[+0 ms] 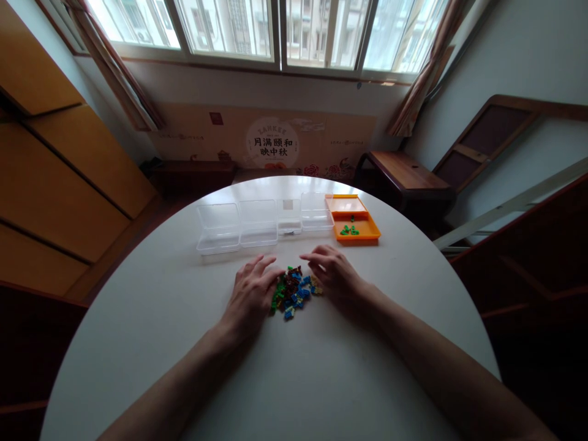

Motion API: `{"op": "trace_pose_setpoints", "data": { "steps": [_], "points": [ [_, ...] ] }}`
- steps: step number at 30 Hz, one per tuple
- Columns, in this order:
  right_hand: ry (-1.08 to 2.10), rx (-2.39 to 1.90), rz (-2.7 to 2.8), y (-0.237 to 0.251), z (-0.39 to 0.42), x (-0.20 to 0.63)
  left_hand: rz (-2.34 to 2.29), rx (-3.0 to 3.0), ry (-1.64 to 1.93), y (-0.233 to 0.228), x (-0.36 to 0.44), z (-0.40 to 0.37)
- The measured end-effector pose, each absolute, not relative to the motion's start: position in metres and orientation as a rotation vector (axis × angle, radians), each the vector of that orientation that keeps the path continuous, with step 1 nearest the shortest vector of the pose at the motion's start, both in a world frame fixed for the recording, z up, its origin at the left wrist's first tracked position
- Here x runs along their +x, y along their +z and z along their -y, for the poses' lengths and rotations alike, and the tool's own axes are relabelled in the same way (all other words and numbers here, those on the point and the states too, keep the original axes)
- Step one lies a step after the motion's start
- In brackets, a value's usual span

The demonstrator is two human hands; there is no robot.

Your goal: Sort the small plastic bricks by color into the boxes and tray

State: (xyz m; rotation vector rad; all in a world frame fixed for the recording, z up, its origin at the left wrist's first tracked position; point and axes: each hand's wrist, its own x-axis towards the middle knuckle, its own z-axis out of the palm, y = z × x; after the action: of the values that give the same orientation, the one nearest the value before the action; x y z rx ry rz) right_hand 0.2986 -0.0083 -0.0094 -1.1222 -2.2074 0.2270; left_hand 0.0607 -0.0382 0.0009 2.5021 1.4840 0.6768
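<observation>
A small pile of toy bricks (293,291) in brown, blue, green and pale yellow lies on the white round table (285,380). My left hand (252,291) rests at the pile's left side, fingers apart, with the thumb touching or just over the green bricks. On the other side my right hand (336,274) is beside the tan bricks (316,285), its index finger reaching left above the pile. I see nothing held in either hand, though the undersides of the fingers are hidden. Several green bricks (350,231) sit in an open orange box (373,234) behind my right hand.
Several clear plastic boxes with raised lids stand in a row left of the orange box, among them the leftmost clear box (218,239) and the small clear box (289,224). A wooden stool (408,170) is beyond the table at the right, under the window side.
</observation>
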Motion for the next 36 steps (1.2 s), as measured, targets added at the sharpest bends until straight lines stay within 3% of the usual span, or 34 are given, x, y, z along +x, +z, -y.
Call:
{"op": "trace_pose_setpoints", "data": {
  "steps": [8,25,36],
  "points": [
    [0.203,-1.063,2.483,-0.002,0.023,0.279,-1.506,2.477,0.781,-0.002,0.058,0.037],
    [0.304,-0.991,2.316,-0.010,0.023,0.276,-1.518,2.436,0.897,-0.001,0.058,0.037],
    [0.833,-0.964,1.953,0.001,0.034,0.256,-1.222,2.627,1.301,0.008,0.061,0.043]
  ]
}}
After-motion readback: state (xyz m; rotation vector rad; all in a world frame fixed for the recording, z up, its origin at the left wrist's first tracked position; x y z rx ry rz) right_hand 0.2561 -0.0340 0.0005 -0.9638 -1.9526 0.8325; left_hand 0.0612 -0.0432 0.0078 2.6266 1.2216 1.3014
